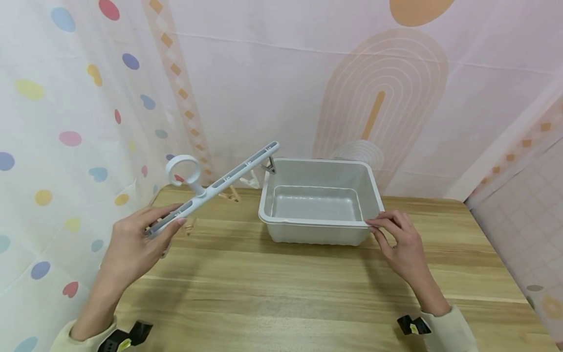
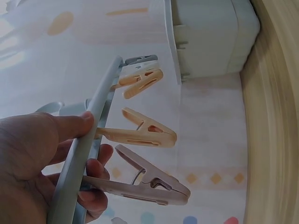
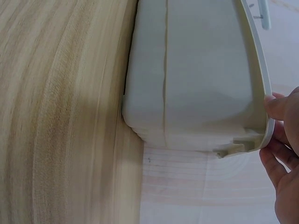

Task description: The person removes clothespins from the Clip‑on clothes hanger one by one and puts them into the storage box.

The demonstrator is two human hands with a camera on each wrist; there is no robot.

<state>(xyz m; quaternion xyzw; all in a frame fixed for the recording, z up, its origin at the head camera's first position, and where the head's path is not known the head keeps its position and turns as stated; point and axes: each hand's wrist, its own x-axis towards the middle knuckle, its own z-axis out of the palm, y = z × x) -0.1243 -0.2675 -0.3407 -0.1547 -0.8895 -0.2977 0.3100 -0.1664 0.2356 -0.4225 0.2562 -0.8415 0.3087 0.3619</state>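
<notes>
My left hand (image 1: 138,242) grips the lower end of a pale blue clip hanger (image 1: 228,180), a long bar with a ring-shaped hook. The bar slants up to the right, its far end by the left rim of a grey plastic bin (image 1: 321,233). Several clothespins dangle under it; in the left wrist view a mauve clothespin (image 2: 149,184) and a beige clothespin (image 2: 145,133) hang nearest the fingers. My right hand (image 1: 402,244) pinches the bin's front right rim corner, thumb and fingers at the edge (image 3: 267,105). Nothing shows inside the bin.
The bin stands on a wood-grain table (image 1: 272,293), towards its back edge. A patterned curtain (image 1: 264,73) hangs behind and along the left side. Black straps (image 1: 125,337) sit at both wrists.
</notes>
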